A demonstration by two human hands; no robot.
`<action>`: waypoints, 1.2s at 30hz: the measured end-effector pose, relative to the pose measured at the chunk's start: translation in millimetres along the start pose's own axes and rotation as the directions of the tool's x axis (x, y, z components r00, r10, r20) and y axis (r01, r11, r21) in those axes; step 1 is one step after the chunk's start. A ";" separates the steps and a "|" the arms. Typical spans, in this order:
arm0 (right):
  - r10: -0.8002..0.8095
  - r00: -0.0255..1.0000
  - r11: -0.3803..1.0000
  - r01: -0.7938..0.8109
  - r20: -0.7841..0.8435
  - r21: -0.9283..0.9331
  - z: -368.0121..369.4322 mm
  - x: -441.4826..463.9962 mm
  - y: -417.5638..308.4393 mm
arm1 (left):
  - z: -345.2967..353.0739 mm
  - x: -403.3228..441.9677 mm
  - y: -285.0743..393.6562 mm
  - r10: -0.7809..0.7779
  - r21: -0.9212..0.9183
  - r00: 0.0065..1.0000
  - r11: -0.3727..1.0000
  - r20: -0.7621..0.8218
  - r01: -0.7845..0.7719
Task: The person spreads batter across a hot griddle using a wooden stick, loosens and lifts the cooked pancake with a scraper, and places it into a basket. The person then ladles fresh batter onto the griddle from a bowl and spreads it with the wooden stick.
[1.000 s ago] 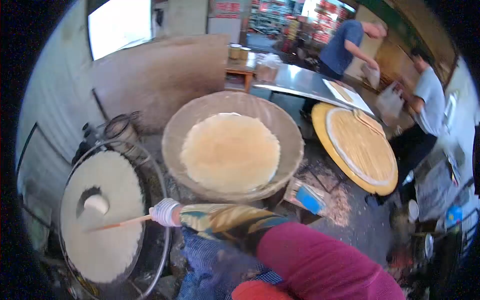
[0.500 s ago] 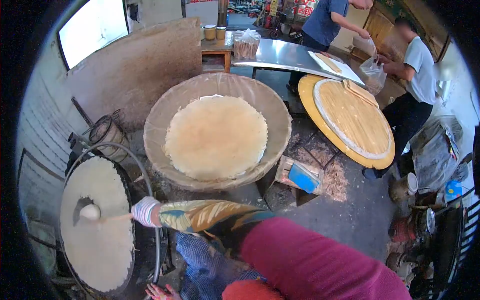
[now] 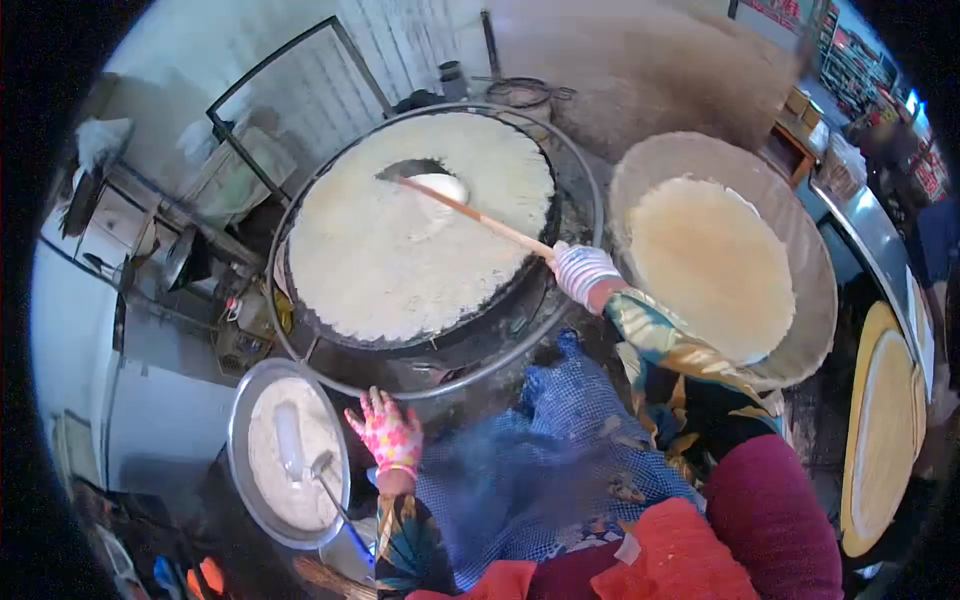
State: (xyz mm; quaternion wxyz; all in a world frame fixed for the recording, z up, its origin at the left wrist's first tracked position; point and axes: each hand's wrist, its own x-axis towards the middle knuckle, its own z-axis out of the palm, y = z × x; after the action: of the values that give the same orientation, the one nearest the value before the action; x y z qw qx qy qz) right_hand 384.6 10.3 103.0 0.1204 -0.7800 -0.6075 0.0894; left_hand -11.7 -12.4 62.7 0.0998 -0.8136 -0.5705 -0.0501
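Note:
My right hand (image 3: 583, 272), in a striped glove, is closed round the end of a long wooden stick, a spreader (image 3: 490, 225). Its far end lies over the big round griddle (image 3: 395, 343), which a thin layer of pale batter (image 3: 390, 270) covers apart from a dark bare patch. Beside that patch rests a smooth white mound of batter (image 3: 442, 188), partly crossed by the stick. My left hand (image 3: 388, 432), in a pink patterned glove, has its fingers spread near the griddle's outer metal ring (image 3: 440, 390). Nothing is in it.
At lower left stands a metal basin (image 3: 236, 450) of batter, with a ladle (image 3: 325, 475) and a whitish scoop-like thing in it. A cloth-lined round basket (image 3: 815, 290) holds a large flat pancake (image 3: 715, 265). Farther right are a round yellow board (image 3: 858, 490) and a metal table (image 3: 870, 230).
My view has swung left toward the griddle, bringing the basin and my whole left hand into sight. My right hand still grips the stick, whose angle over the batter differs.

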 end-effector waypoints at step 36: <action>0.106 0.992 0.983 -0.095 0.064 -0.157 7.0 -9.3 36.8 | 4.3 9.9 -12.8 -0.090 -0.098 0.995 0.992 -0.049 0.085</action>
State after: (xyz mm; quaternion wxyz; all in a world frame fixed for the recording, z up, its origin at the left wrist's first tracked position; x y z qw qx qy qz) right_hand 414.4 -6.7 85.3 0.0332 -0.8129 -0.5764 0.0765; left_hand -20.5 1.9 61.8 0.0734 -0.7899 -0.5999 -0.1035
